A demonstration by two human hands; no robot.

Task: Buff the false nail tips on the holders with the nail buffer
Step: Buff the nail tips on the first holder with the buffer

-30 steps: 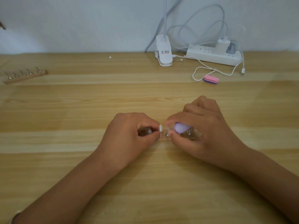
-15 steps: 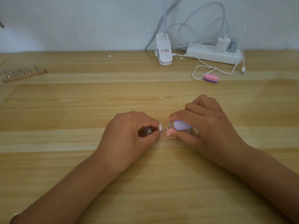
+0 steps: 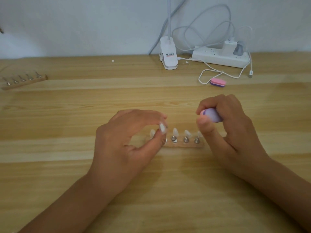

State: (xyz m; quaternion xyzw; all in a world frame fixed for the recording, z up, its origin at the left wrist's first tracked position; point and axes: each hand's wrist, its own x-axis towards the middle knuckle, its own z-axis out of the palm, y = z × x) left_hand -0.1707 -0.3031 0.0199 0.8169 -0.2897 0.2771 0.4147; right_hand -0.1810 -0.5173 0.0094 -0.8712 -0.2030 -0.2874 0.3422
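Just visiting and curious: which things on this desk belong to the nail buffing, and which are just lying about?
In use: purple buffer in right hand; nail tips on wooden strip; left hand pinching one.
Lying about: pink block, spare strip, lamp clip, power strip.

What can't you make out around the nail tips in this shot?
- Head view: rightmost nail tip, mostly behind the right hand.
- Head view: nail buffer, far end wrapped by fingers.
- Head view: left hand blurred; pinching or touching the second nail tip unclear.
- Head view: far holder, too small to see tips.
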